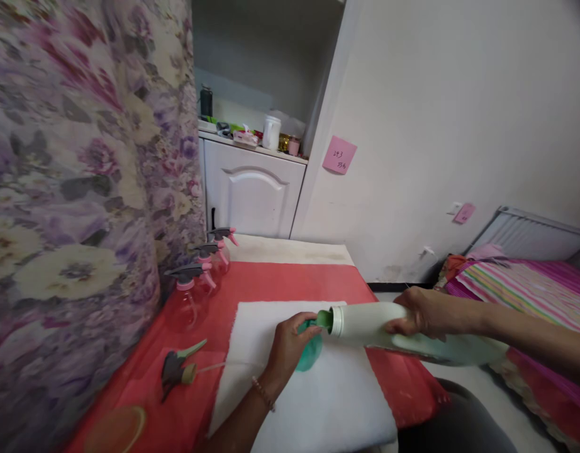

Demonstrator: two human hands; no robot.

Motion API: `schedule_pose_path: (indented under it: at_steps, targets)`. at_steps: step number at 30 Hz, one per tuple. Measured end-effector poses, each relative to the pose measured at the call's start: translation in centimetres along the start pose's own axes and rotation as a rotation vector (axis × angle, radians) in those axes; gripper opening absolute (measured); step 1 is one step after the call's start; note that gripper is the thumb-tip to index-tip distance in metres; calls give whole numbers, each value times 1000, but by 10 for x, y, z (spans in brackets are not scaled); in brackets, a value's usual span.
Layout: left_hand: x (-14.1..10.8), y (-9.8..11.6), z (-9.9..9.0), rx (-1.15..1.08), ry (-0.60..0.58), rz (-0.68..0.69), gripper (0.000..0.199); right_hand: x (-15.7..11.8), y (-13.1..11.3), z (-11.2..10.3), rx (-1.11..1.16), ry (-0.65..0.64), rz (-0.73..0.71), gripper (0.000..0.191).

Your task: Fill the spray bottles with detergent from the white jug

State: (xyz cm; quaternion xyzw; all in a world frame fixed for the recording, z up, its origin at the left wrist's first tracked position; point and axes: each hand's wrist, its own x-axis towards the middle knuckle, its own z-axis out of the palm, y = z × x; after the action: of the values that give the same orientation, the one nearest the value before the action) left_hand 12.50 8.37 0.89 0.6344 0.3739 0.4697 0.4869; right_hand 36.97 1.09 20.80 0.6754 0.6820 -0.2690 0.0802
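My left hand (290,343) is closed around the upper part of a see-through teal bottle (309,353) on a white towel (337,402); its fingers cover most of the neck. With my right hand (417,313) I grip the handle of a large pale green jug (365,321). The jug is tipped on its side, its mouth facing the teal bottle. Something green (324,319) bridges the jug's mouth and my left fingertips; whether it is liquid or a funnel I cannot tell. A loose spray head (179,372) with a thin tube lies left of the towel.
Several clear spray bottles (186,305) with pink and grey heads line the left side of the red-covered table (290,280). A round orange object (116,431) lies at the near left. A flowered curtain (77,189) hangs at left. A bed (526,289) stands at right.
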Motion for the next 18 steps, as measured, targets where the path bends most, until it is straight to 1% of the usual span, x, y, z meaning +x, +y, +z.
schedule_pose_path:
  at_steps: [5, 9, 13, 18]
  targets:
    - [0, -1, 1, 3, -6, 3, 19, 1, 0, -1, 10, -24, 1, 45]
    - [0, -1, 0, 13, 0, 5, 20, 1, -2, -1, -14, -19, 19, 45]
    - [0, 0, 0, 17, -4, 16, 20, -1, -3, -1, -14, -6, -11, 44]
    - [0, -1, 0, 25, 3, 25, 20, 0, -1, -1, 1, -10, 19, 45]
